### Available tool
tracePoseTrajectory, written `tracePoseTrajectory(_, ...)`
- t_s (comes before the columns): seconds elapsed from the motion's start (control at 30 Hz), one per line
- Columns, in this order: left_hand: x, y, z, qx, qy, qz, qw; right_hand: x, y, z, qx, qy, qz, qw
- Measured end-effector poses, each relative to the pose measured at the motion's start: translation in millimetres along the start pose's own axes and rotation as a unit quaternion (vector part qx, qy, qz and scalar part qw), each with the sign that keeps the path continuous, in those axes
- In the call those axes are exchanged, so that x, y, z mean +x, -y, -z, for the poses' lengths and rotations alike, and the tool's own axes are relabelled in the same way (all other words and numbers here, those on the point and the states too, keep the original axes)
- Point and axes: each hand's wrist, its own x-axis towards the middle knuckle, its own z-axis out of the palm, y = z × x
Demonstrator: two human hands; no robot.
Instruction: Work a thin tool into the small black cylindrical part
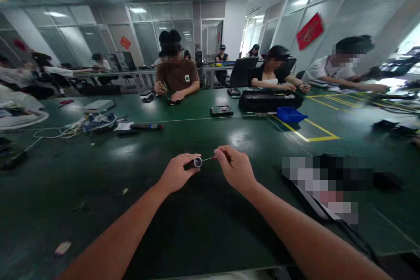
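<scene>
My left hand (177, 172) is closed around a small black cylindrical part with a silver round end (196, 162), held above the dark green table (98, 170). My right hand (234, 167) pinches a thin screwdriver with a red handle (210, 158). The screwdriver's tip points left into the silver end of the part. Both hands hover close together at the table's middle, just above its surface.
Across the table sit three people at work, one with hands on a black device (173, 101). A hard drive (222, 110), a blue bin (290, 115), a black case (269, 99), cables (85, 124) and a black tool (146, 126) lie around. Yellow tape (308, 138) marks the table's right side.
</scene>
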Motion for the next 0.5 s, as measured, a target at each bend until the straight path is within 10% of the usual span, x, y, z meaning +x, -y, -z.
tracePoseTrajectory(0.5, 0.7, -4.6, 4.2, 0.022, -0.003, 0.005, 1.000, -0.4, 0.2, -2.0, -0.005, 0.022, -0.001, 1.000)
